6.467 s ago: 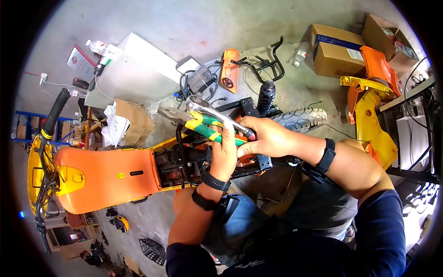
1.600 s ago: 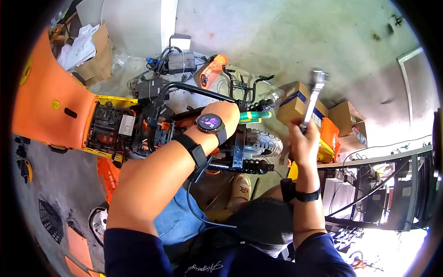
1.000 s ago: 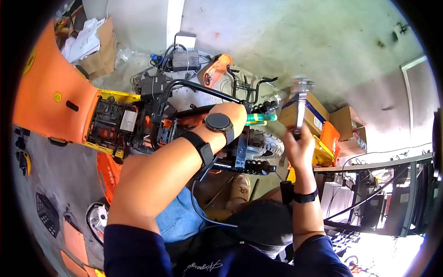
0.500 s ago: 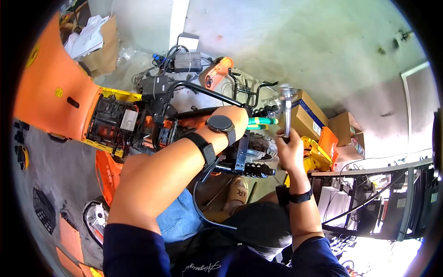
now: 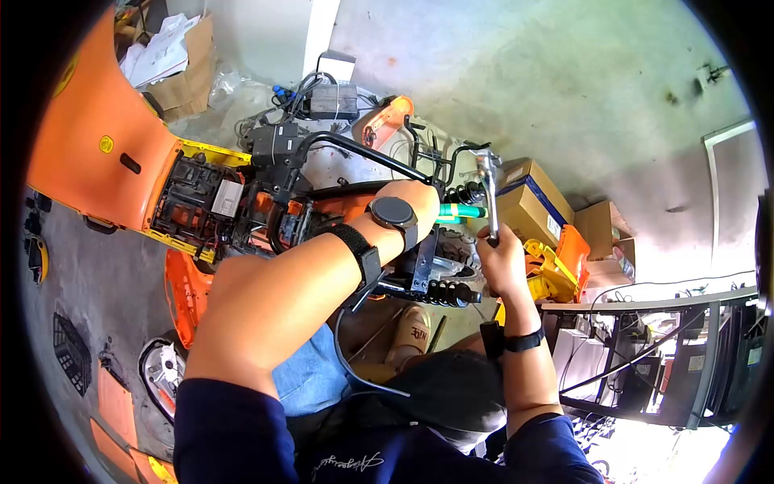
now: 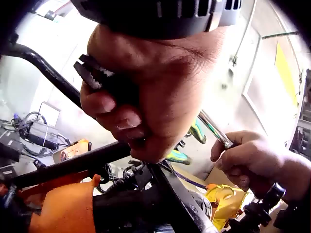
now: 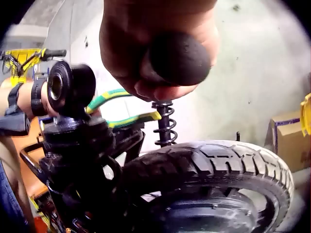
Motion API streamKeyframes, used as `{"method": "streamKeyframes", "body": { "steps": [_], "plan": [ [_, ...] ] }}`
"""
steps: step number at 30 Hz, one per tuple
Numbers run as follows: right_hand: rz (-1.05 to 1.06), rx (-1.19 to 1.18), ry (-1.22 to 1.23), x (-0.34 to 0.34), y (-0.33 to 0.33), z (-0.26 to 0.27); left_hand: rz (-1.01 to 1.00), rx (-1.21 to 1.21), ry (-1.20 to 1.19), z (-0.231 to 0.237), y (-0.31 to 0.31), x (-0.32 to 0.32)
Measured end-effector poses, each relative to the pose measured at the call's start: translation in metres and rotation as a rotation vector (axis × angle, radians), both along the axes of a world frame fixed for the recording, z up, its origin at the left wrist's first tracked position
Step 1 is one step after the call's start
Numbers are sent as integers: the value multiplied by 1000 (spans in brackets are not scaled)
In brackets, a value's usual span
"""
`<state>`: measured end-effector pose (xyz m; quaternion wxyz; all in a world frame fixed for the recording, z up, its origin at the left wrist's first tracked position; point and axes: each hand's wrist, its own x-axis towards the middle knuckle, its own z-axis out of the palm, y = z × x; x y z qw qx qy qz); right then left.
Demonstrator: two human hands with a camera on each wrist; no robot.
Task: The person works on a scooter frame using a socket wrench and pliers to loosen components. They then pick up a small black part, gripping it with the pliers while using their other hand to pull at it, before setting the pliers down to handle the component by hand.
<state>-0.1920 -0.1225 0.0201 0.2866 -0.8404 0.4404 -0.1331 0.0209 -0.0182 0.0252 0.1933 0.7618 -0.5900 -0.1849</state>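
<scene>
My left grip (image 5: 415,206), the forearm stretched over the black tubular frame (image 5: 363,151), is curled around the pliers (image 5: 461,211) with smooth green-yellow handles. My right grip (image 5: 504,260), its forearm raised, closes on the shiny metal ratchet's (image 5: 490,189) rounded black handle, near the treaded tyre (image 7: 228,158).

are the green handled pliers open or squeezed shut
Open: the pliers have their handles spread apart, and a gap shows between the jaw tips.

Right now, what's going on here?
A person is working over an orange-and-yellow vehicle with its black metal frame exposed. The left hand grips green-and-yellow-handled pliers at the frame, near a black treaded tyre. The right hand holds a shiny ratchet-like metal tool by the pliers' handles; contact is unclear.
</scene>
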Motion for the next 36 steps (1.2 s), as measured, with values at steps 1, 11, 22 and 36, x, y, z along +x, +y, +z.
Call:
{"method": "streamKeyframes", "body": {
  "steps": [1,11,22,36],
  "plan": [
    [-6,-54,-57,-1,-1,-3,0,-8,2,-1,2,2],
    [3,-127,-651,-8,24,30,33,-69,-61,-16,10,22],
    [-24,59,-365,-2,24,45,37,117,-62,9,17,17],
    [26,-179,-224,8,6,4,94,-30,-40,-7,15,19]
  ]
}}
